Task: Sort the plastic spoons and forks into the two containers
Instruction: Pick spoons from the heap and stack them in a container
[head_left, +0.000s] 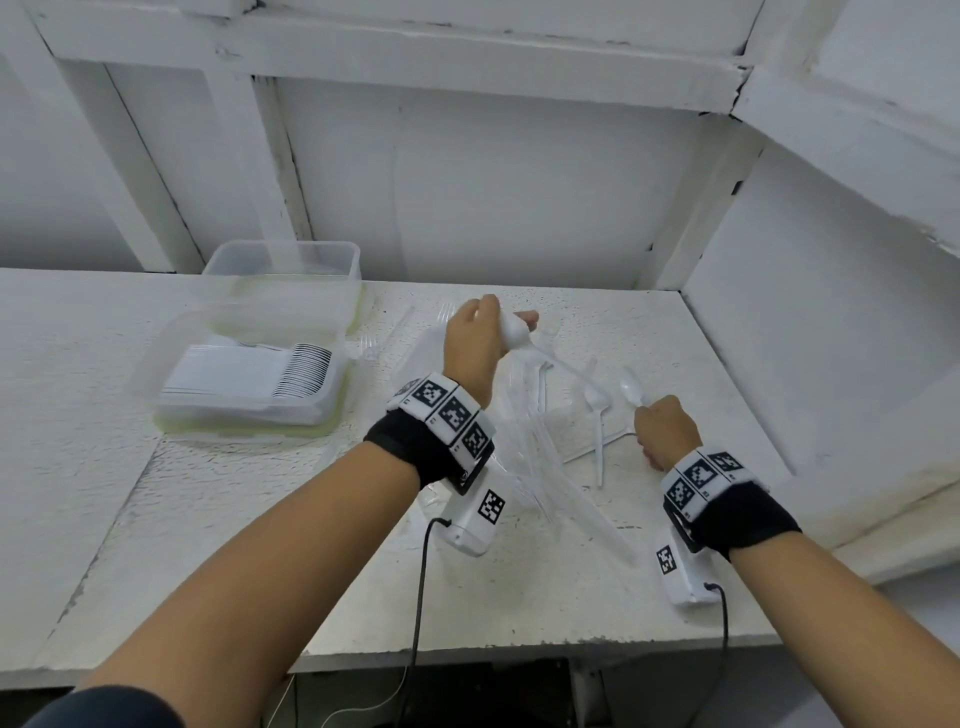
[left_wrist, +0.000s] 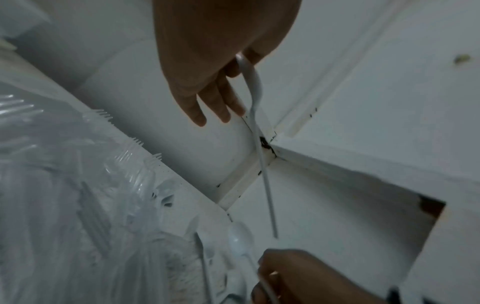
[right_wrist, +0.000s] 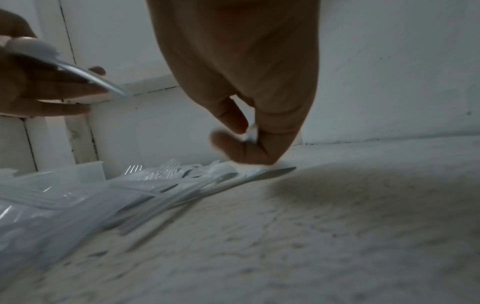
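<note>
Plainly, the left hand (head_left: 475, 338) pinches a white plastic spoon (left_wrist: 253, 98) by its bowl; the right hand (head_left: 666, 428) grips another white spoon (head_left: 632, 388); either may slip into the clear-fork pile (head_left: 524, 457) below the fingers.

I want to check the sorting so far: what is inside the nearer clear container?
The nearer container holds a neat stack of white plastic spoons, lying flat with bowls nested in a row. What lies beneath the stack is covered, so I cannot tell whether any forks are mixed in.
</note>
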